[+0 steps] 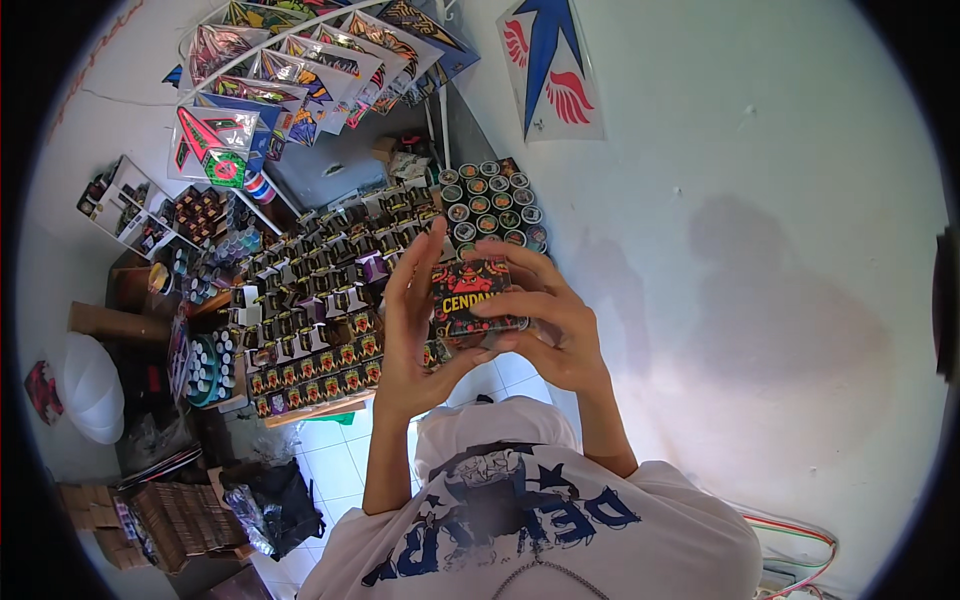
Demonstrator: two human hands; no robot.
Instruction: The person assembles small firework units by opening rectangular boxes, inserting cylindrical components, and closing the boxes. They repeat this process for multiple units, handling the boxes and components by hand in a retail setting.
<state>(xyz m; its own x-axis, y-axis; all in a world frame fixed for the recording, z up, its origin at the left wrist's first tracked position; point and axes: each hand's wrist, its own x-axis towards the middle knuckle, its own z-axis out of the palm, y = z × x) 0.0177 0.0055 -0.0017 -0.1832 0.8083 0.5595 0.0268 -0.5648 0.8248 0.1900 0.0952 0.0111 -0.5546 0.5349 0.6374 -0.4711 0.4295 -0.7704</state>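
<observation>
I'm watching the right hand (563, 335) gripping a small black box (465, 283) at the frame's centre, fingers curling across its face; the left hand (405, 345) is flanking its left side, open, thumb spread. Beyond, rows of boxes (325, 365) are standing left of centre.

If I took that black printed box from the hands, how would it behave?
The black printed box is probably stiff: its front looks flat, its edges straight. It may be light, as the fingers of the right hand support it, though any contents are hidden. Pushed, it would likely slide rather than roll, given its boxy shape.
</observation>
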